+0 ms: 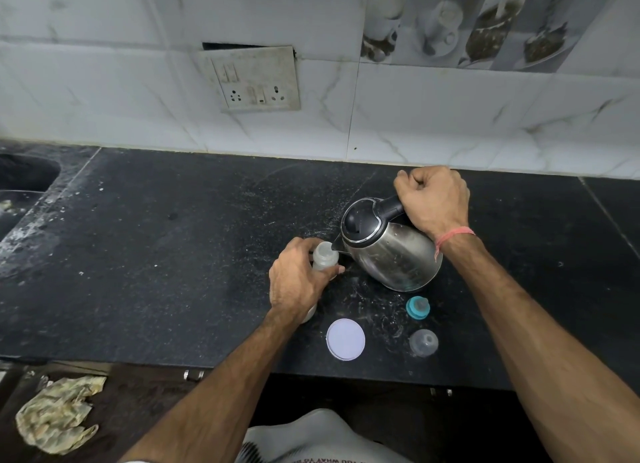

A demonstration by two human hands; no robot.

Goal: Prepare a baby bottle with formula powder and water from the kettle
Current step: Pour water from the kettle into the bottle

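- Step in hand, as judged: pouring water from the kettle [393, 251] into the baby bottle [325, 255]. Kettle is tilted toward the person's left, spout at the bottle's open mouth; no stream can be made out.
- Right hand [433, 199]: fingers curled tight into a fist round the black kettle handle, at the back of the tabletop [156, 255] near the wall.
- Left hand [298, 282]: fingers wrapped about the bottle body, thumb side toward the kettle. Bottle stands near mid-tabletop, neck clear above the hand, base mostly hidden by the wrist.
- To do it well: keep the spout lip just over the mouth, since the opening is narrow. Tilt slowly, in small increments. Hold the bottle upright and planted. Fill level is hidden under the hand, so a pause to check seems prudent. Whether the water is hot cannot be told; treat it as hot and keep the left fingers below the neck.
- Loose parts lie near the front: white round lid [345, 339], teal nipple ring [418, 307], clear cap [423, 342]. All are apart from the kettle base, the teal ring closest to it.
- Edges: front edge runs just behind the lid and cap; a sweep of either forearm could knock them off. A sink [20, 178] sits at far left.
- Open room: wide bare stretch left of the bottle and clear space right of the kettle, good for setting it down.
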